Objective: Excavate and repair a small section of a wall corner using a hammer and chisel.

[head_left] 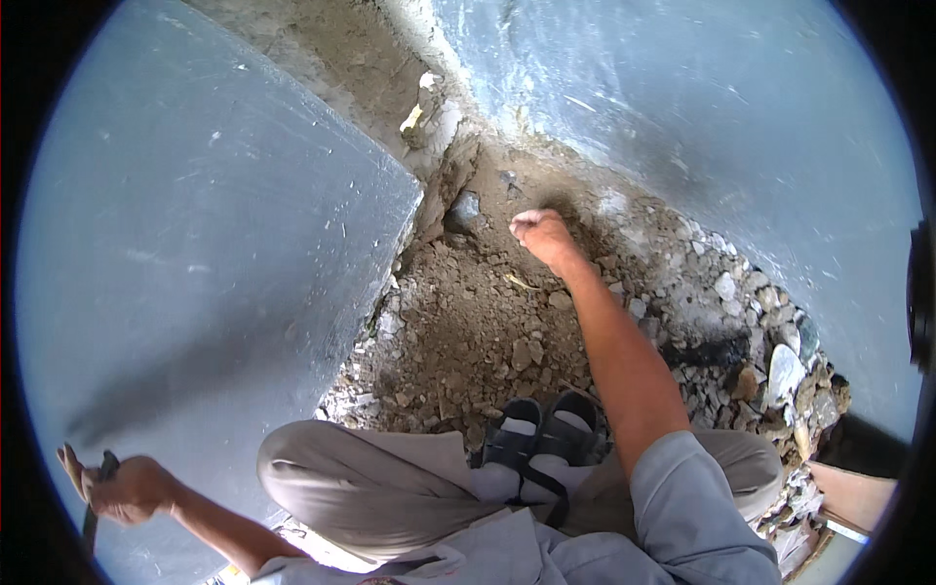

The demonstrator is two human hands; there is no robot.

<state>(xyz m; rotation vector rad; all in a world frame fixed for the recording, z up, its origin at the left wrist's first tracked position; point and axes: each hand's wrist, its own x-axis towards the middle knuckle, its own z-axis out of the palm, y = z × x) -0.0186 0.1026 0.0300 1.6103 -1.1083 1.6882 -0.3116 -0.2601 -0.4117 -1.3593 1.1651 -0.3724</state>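
Low on the left, my left hand (127, 486) grips a dark, narrow tool (90, 534), perhaps metal, over the blue-grey surface (185, 224). My right hand (541, 232) reaches over the dirt and rubble (458, 331) between the blue-grey surfaces, fingers curled together at the brown soil near the broken corner. Whatever it may hold is hidden. A grey stone piece (465, 207) lies left of that hand, and a pale thin scrap (519, 282) lies below it.
Another blue-grey surface (702, 107) borders the rubble at upper right. Broken chunks (785, 375) pile along its edge, near a curved tan piece (848, 487) at lower right. My sandalled feet (536, 448) and bent knees are below. A narrow dusty channel (331, 49) runs up toward the top.
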